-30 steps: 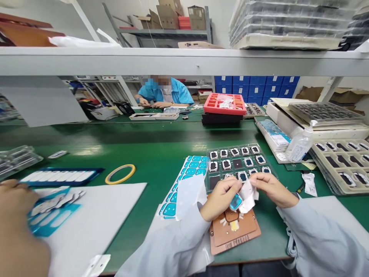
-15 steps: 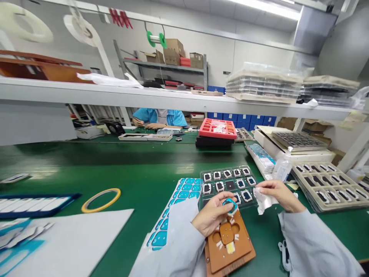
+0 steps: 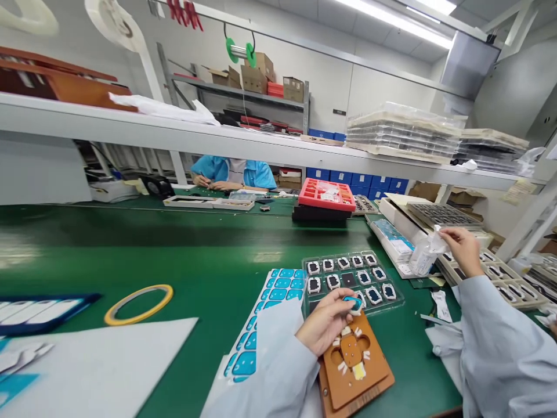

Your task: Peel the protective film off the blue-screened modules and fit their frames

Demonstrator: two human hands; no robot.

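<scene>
My left hand (image 3: pixel 325 318) pinches a small part with a blue film (image 3: pixel 353 303) just above a brown jig (image 3: pixel 357 366) at the table's near edge. My right hand (image 3: pixel 462 248) is raised to the right, fingers closed on a crumpled white wipe (image 3: pixel 435 241) held at the top of a clear pump bottle (image 3: pixel 421 256). A clear tray of small framed parts (image 3: pixel 350 276) lies between the hands. A sheet of blue stickers (image 3: pixel 270 307) lies left of the tray, partly under my left sleeve.
Beige trays of parts (image 3: pixel 491 273) sit at the right, a red tray (image 3: pixel 327 194) on black ones farther back. A yellow tape ring (image 3: pixel 138 303) and white paper (image 3: pixel 100 371) lie at the left. A person in blue (image 3: pixel 235 172) works across the green table under a white shelf (image 3: pixel 217 142).
My right hand has moved up and right with the white wipe, from beside the parts tray to the bottle. My left hand stays over the jig with the blue-filmed part.
</scene>
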